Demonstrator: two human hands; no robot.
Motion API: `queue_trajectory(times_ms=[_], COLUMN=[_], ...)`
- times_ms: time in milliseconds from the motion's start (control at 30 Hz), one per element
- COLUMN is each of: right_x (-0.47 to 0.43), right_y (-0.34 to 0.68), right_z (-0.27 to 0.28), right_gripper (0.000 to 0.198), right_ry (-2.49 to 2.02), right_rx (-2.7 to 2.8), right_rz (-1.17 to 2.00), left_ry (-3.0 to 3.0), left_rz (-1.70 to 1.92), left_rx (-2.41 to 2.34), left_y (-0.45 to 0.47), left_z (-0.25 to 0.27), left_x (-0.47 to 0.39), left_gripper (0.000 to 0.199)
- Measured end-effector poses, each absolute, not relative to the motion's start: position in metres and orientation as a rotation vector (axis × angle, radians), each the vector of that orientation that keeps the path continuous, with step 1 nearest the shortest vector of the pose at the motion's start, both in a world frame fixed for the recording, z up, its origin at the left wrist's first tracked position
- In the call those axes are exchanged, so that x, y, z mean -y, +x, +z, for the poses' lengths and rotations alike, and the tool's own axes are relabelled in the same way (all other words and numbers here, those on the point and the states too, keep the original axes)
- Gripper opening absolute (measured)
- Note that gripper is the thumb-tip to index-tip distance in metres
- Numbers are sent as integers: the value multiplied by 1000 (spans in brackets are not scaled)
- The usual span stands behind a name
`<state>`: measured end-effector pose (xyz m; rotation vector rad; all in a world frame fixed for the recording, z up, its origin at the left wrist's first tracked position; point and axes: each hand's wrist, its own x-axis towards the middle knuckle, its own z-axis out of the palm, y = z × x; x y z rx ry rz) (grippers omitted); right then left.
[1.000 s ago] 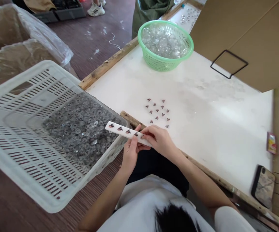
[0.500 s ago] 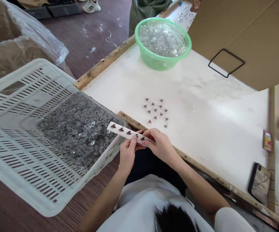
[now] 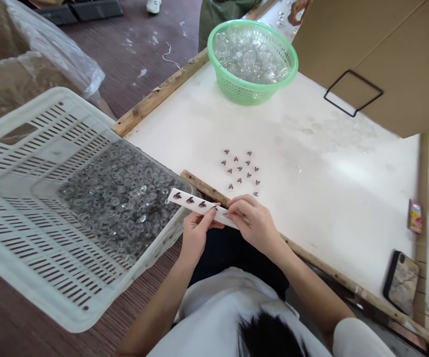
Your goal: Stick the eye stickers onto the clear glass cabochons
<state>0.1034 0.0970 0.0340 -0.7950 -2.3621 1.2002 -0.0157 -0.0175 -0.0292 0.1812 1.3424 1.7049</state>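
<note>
Left fingers [image 3: 204, 221] pinching a narrow white strip [image 3: 196, 205], right fingers [image 3: 241, 205] pinched at its end, dark-and-pink motifs [image 3: 190, 200] spaced along it

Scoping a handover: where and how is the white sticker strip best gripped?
I'd pinch the strip by its free end, flat faces between thumb and finger, coming from the person's left: it's narrow and juts past the left hand, while the right hand is at the opposite end.
</note>
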Motion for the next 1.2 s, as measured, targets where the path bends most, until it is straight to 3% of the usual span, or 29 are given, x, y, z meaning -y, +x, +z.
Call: queue_trajectory(times_ms=[167,300,733,967,1200], right_x=[-140,-158,-140,-133,-146], right_y=[143,174,152,134,93], right_z=[38,20,6,1,1], right_gripper=[12,21,10,7,13], right_ry=[-1145,-1361,-1391,-1258,-1152], right_rx=[2118,2232,2364,2566,2548], right_rz=[1112,1296,1274,906,857], left_ry=[95,84,111,102,100], left_rz=[1729,1762,1761,1763,1771], left_rx=[-1404,-1447,-1405,-1415,-1421], left_y=[-26,-37,-33,-35,-36], left_z=[-30,-34,-34,-38,-35], left_x=[24,33,37,36,32], left_gripper=[33,33,29,29,29])
